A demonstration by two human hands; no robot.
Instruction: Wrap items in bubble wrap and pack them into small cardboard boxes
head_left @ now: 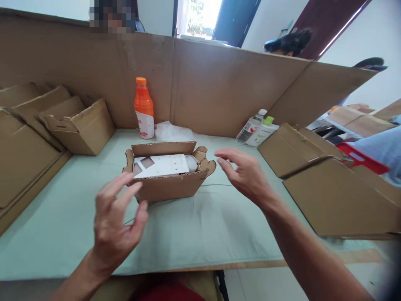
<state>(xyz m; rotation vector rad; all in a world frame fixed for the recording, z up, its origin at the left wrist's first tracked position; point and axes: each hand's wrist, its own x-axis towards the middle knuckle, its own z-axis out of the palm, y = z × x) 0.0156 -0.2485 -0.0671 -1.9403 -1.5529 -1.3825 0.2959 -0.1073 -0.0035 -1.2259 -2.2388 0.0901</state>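
In the middle of the table stands a small cardboard box (169,189), its top flaps raised. Inside it lies a white carton (164,165) printed with dark diamond shapes, with a whitish round item (191,163) at its right end that I cannot make out. My left hand (117,213) hovers at the box's near left corner, fingers spread and holding nothing. To the right of the box, a little apart from it, my right hand (242,173) is raised with thumb and forefinger apart and nothing between them.
Behind the box stand an orange bottle (144,108) and clear plastic wrap (173,131). A clear water bottle (252,125) and a white pack with a green cap (265,131) are at back right. Cardboard boxes (81,125) flank both sides. A tall cardboard partition (219,88) closes the back; people are beyond.
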